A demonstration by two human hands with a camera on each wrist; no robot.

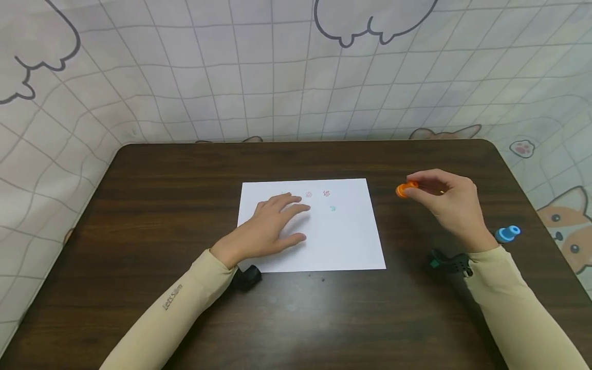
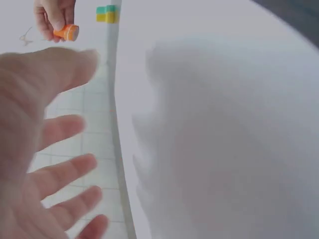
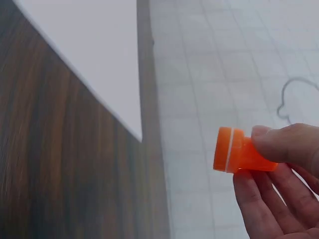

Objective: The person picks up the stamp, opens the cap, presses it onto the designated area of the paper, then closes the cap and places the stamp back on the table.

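Observation:
My right hand (image 1: pixel 446 198) pinches an orange toy stamp (image 3: pixel 241 152) between thumb and fingers, raised to the right of the paper. In the right wrist view, the stamp's wide banded end points left, away from the palm. A white sheet of paper (image 1: pixel 342 241) lies near the middle of the table, with small red marks (image 1: pixel 326 193) and a green mark (image 1: pixel 332 208) in its upper part. Over the sheet's left half my left hand (image 1: pixel 273 226) is spread, fingers apart, holding nothing; it hides part of the sheet.
A blue stamp (image 1: pixel 507 234) stands on the dark wooden table (image 1: pixel 176 205) beside the right wrist. Teal and yellow pieces (image 2: pixel 106 14) show at the top of the left wrist view. A grid-patterned cloth (image 1: pixel 287 77) hangs behind the table.

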